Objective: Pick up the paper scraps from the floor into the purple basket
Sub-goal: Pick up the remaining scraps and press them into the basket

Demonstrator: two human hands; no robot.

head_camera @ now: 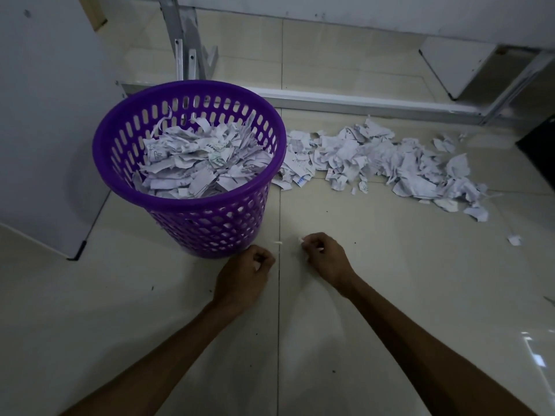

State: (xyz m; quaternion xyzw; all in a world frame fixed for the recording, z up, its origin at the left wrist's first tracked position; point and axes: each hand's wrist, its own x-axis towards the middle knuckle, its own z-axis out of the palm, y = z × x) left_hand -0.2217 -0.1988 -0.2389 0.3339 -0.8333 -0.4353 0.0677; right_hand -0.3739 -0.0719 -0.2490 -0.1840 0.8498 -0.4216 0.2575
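Purple basket (192, 202) sits upper left of center on the tiled floor (390, 265), and it's already pretty full of torn white paper, heaped close to the rim. The main pile of scraps (390, 163) is still on the floor to the right of the basket, spreading from right beside its wall out toward the right edge of the frame. One stray scrap (514, 239) lies apart from the pile, lower down on the far right.

Both hands are low near the middle of the frame, just in front of the basket. The left hand (244, 273) is curled up close to the basket's base, with a bit of white showing between the fingers, so its grip looks closed on a small scrap, though it's too tiny to be sure. The right hand (326, 256) is curled too, pinching a small white bit (300, 240) at its fingertips. Between the two hands there's another tiny sliver (278, 242) on the floor, right by the tile seam.

Behind everything a metal frame (360, 105) runs across the top, with a white panel (45, 115) at the left edge.
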